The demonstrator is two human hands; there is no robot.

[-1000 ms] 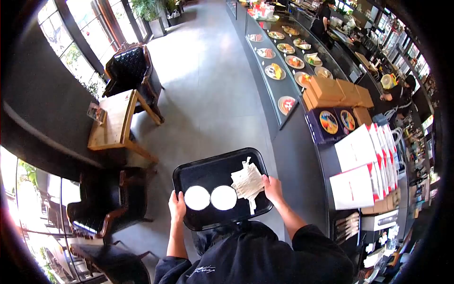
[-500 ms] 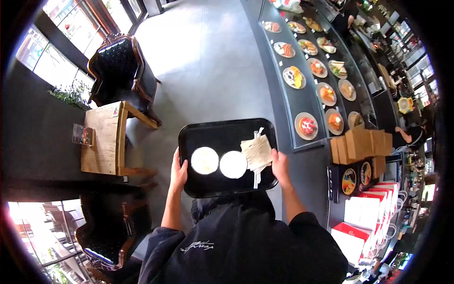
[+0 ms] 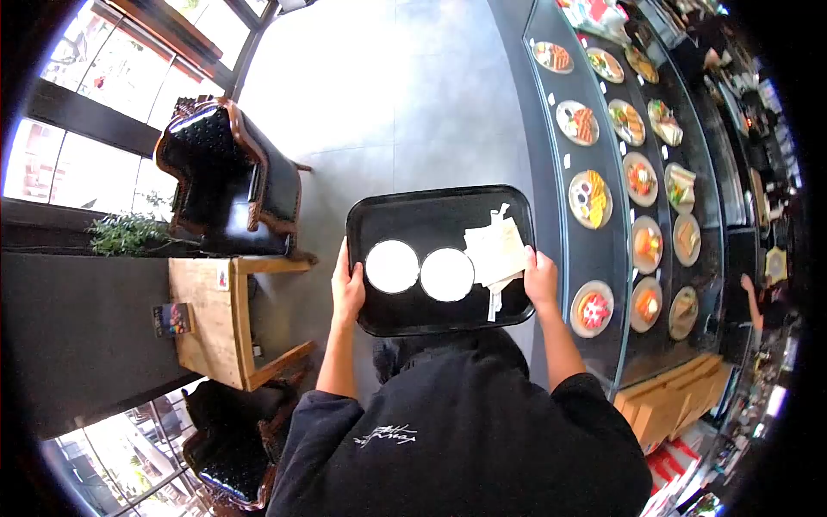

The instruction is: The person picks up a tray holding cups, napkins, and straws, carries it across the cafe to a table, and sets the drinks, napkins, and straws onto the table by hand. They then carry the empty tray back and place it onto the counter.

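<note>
I carry a black tray (image 3: 422, 221) level in front of my body. My left hand (image 3: 349, 291) is closed on its left edge, with the thumb over the rim. On the opposite edge, my right hand (image 3: 541, 280) is closed in the same way, close to the napkins. Two round white-topped items, probably cups seen from above, stand side by side: a left one (image 3: 392, 266) and a right one (image 3: 447, 275). Beige napkins (image 3: 497, 250) lie at the tray's right, over slim white paper-wrapped sticks (image 3: 494, 307) whose ends poke out.
To the right runs a glass display case (image 3: 551, 250) with several plates of food. Brown cardboard boxes (image 3: 672, 396) sit at its near end. On the left are a wooden table (image 3: 205, 319) and dark armchairs (image 3: 215, 168) by the windows. Grey floor (image 3: 362, 112) stretches ahead; a co-worker's arm (image 3: 752, 302) shows far right.
The view has shifted: the display case, boxes, table and near armchair appear lower. The tray shows slightly higher and further right. Both hands keep their hold, and the items on the tray look unmoved.
</note>
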